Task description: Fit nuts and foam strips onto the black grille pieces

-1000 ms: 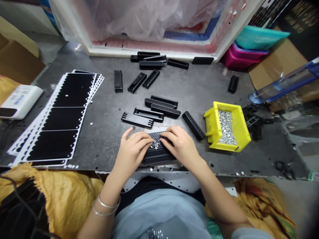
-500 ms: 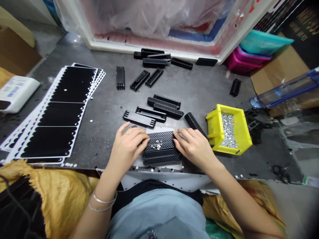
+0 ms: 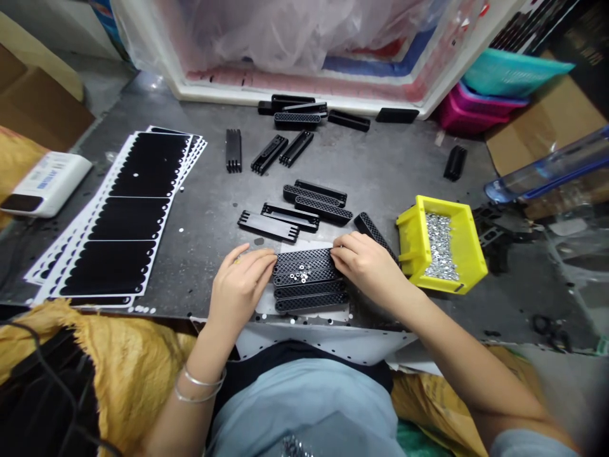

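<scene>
Several black plastic bars with a lattice-patterned face (image 3: 311,302) lie side by side at the table's front edge, on a white sheet. A small heap of silvery nuts (image 3: 301,274) rests on top of them. My left hand (image 3: 242,279) pinches the left end of the farthest bar (image 3: 304,255) in this row. At the bar's right end, my right hand (image 3: 364,261) grips with thumb and fingers, partly hiding that end. Just beyond my hands lies a smooth-faced black bar (image 3: 269,225) with slotted ends. More black bars (image 3: 323,210) are behind it.
A yellow bin (image 3: 410,244) of small metal parts stands right of my right hand. Sheets of black stickers (image 3: 128,216) lie at left. Loose black bars (image 3: 269,154) are scattered farther back, before a white foam box (image 3: 200,95). Scissors (image 3: 552,331) lie at the right front.
The view has shifted slightly. My left hand has drawn a little to the left, and the row of bars sits more evenly aligned. Both hands stay at the farthest bar's ends.
</scene>
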`<state>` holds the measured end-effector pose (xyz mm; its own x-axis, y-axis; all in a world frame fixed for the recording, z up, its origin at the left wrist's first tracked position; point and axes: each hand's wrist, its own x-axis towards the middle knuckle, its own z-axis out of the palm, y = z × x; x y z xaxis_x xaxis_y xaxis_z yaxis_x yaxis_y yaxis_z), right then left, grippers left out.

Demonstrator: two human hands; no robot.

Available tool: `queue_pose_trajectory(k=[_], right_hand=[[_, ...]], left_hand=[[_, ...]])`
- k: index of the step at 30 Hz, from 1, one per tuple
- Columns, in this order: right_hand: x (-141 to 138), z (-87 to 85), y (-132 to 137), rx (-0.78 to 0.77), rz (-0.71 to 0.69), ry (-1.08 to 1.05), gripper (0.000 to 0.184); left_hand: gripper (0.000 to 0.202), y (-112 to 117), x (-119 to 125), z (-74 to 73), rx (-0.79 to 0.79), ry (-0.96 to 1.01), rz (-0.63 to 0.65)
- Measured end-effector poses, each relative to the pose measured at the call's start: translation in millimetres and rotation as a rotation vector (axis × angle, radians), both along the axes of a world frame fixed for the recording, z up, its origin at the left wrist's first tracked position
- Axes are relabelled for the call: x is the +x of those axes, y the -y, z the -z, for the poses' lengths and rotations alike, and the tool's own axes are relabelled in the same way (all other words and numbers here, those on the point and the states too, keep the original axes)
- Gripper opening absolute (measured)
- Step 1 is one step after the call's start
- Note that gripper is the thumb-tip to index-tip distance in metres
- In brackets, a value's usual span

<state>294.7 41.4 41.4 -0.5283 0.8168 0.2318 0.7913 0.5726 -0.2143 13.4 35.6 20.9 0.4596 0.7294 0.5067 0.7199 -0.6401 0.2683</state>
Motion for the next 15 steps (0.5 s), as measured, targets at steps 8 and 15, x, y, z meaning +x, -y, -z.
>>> queue_pose_trajectory(k=[8,15], right_hand=[[14.9,-2.2,-15.7,-0.281,0.011,-0.353,0.011],[2.5,-1.3,11.5,0.299,-0.123,0.171,0.019]], left_hand=[[0.024,10.8,-5.1,3.5,0.072,-0.068,0.005],[0.023,17.8,3.1,-8.3,0.040,-0.150,-0.032]])
